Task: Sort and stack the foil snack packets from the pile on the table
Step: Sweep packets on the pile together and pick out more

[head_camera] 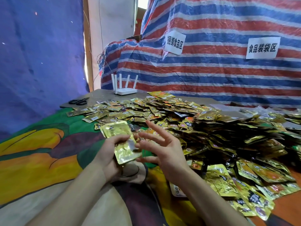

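Closest to us, two bare arms reach out, on the near left of the big pile of foil packets. The left hand has its fingers curled round a small stack of gold packets and holds it up, tilted, above the cloth. The right hand is just beside that stack, between it and the pile. Its fingers are spread out and straight, and it holds nothing. I cannot tell if a fingertip touches the stack.

The pile lies on the worktop and fills most of its right side. The packets are gold and shiny, with some black and orange on them, and they lie all mixed up on top of each other. Some loose packets spill off the pile's left edge. A bright cloth in green, orange and purple covers the worktop to the left of the pile.

Farther back, past the pile's far left edge, black scissors lie flat on a bare grey part. A white router with upright sticks stands just behind the pile.

Behind the pile hangs a sheet with red, white and blue stripes. Two white paper signs with black writing are stuck on it. A dark blue cloth hangs far to the left of the pile.
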Tool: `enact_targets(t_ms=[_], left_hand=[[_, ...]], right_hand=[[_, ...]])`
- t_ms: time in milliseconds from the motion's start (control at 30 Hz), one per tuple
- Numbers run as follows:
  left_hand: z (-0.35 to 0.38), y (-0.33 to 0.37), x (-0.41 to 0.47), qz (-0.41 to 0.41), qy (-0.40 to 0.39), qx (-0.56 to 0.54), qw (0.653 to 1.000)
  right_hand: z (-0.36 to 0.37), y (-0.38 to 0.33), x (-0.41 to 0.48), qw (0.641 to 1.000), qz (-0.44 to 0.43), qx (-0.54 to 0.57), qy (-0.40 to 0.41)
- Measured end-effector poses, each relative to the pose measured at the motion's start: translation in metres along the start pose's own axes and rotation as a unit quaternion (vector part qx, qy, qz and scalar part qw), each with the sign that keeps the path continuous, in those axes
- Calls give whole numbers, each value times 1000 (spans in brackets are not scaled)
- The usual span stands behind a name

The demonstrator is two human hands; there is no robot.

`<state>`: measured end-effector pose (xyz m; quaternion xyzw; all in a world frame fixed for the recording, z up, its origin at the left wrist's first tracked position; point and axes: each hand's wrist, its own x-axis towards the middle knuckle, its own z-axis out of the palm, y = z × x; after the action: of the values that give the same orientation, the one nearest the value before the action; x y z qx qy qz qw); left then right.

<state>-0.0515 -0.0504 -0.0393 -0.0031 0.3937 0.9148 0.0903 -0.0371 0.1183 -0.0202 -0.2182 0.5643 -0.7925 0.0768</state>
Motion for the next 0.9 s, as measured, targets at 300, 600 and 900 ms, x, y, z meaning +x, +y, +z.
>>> enact_targets(t_ms=[300,600,900], left_hand=[[2,-3,8,115,18,-98,988],[19,-19,4,83,-33,-48,995],[23,-22,0,87,-19,-13,996]], right_hand=[[22,26,-3,963,-78,-247,79],[22,34,-1,973,-129,-174,84],[13,32,2,945,-120,-271,134]])
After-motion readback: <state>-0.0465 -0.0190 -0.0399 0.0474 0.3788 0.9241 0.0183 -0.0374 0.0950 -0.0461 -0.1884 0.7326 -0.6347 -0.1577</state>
